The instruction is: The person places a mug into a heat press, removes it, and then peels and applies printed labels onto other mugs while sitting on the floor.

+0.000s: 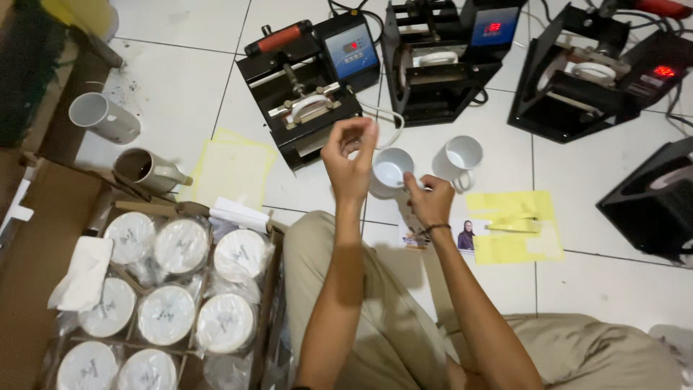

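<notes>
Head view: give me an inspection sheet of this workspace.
Surface: white tiled floor, dusty at upper left.
Job's things: white ceramic mug touched by right hand; second white mug beside it.
Clutter: yellow paper sheets, printed photo strip, cardboard box of wrapped mugs, two loose mugs.
Grippers: left hand raised, fingertips pinched, nothing visible in it.
Cables: black and white leads by the black mug presses.
Surroundings: person's beige trousers.

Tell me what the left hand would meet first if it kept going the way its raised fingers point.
Probably the black mug heat press with the orange handle: the left hand points up-frame at its front edge. Depth is unclear, so it might pass above it.
</notes>
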